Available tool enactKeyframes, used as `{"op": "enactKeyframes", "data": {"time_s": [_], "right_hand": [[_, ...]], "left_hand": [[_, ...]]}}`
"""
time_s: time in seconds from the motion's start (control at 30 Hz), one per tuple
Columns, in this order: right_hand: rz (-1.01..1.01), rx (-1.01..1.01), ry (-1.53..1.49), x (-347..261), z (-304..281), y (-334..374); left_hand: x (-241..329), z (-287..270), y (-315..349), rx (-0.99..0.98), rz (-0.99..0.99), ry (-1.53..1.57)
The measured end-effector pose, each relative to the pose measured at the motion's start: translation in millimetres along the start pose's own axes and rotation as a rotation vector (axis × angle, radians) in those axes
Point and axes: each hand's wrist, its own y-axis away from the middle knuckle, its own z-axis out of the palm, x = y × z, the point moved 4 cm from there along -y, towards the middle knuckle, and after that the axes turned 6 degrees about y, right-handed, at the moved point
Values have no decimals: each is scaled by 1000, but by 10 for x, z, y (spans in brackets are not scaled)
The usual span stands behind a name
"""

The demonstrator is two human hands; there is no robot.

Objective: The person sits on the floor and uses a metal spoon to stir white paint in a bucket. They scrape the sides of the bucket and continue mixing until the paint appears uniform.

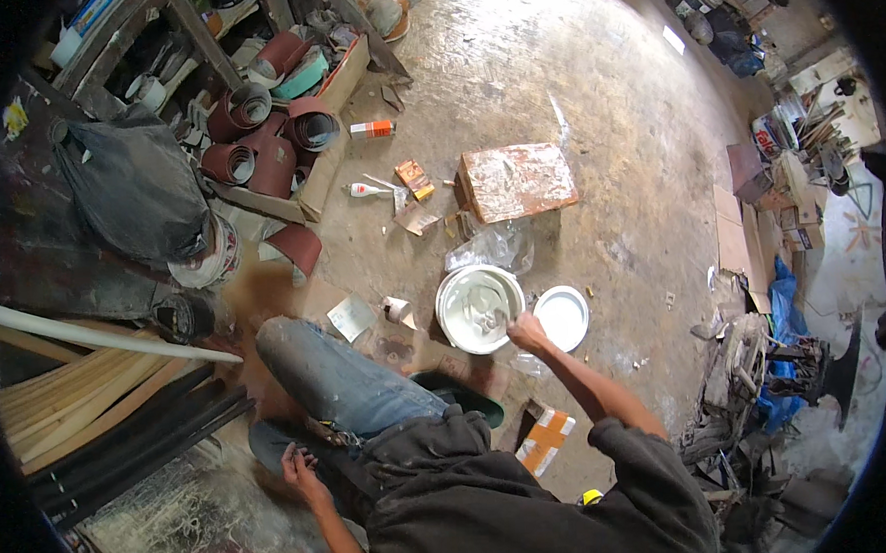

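My right hand [528,332] is closed at the right rim of a white bucket [443,322]; whatever its fingers grip is hidden. Inside the bucket lies a pale, wet, creamy paste [483,309]. Just right of it, a round white lid [564,320] rests on the floor, partly behind my wrist. My left hand [299,466] hovers beside my lap at the lower left, its fingers loosely bent and apart, with nothing plainly in them. A crumpled clear plastic bag [497,246] touches the bucket's far side.
A paint-smeared block [520,180] stands beyond the bucket. Left of it lie a small white bottle [366,190] and an orange box [414,178]. Brown sandpaper rolls [267,161] fill a carton at the far left. A taped box [548,439] sits near my right side; clutter lines the right.
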Motion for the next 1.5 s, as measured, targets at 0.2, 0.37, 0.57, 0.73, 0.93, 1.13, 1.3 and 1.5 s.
{"op": "enactKeyframes", "data": {"time_s": [0.2,0.37,0.57,0.73,0.93,1.13,1.3,1.5], "right_hand": [[575,-466,-1300,-163,644,134],[520,-371,-1738,-470,784,186],[223,8,-1419,-437,852,487],[32,371,-994,-253,716,626],[-61,605,-89,-304,259,667],[-154,466,176,-486,-86,648],[-63,447,228,-424,-334,571],[-139,536,46,-597,-213,-112]], "left_hand": [[5,62,-30,-33,39,48],[22,40,-44,-66,0,33],[49,12,13,-27,-30,-26],[51,17,65,-37,-4,21],[49,-2,60,-31,-3,-11],[42,0,52,-11,-46,-16],[32,10,20,-13,-74,15],[4,8,4,-55,-44,-48]]}}
